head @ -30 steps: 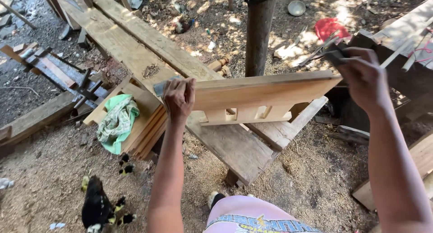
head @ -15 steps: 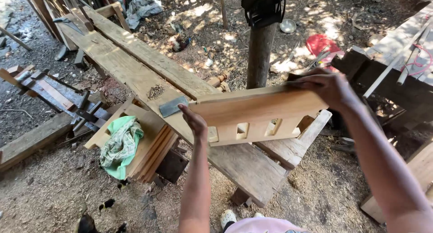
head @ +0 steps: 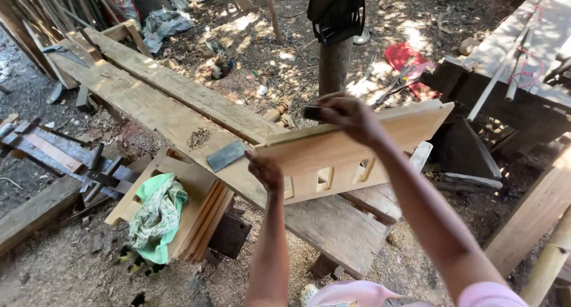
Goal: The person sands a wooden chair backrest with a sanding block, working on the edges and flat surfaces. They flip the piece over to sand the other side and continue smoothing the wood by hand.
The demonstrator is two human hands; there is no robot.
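Note:
A light wooden board with several rectangular cut-outs along its lower edge stands on edge across a long plank. My left hand grips the board's left end from below. At the middle of the top edge rests my right hand, its fingers closed around a small dark tool that touches the wood. The tool's shape is mostly hidden by the fingers.
A grey flat block lies on the plank. A stack of boards with a green cloth sits at lower left. A post stands behind the board, a rough workbench at right, scrap timber at left.
My right hand has slid left along the board's top edge, from its right end to the middle. The left hand keeps its hold on the left end.

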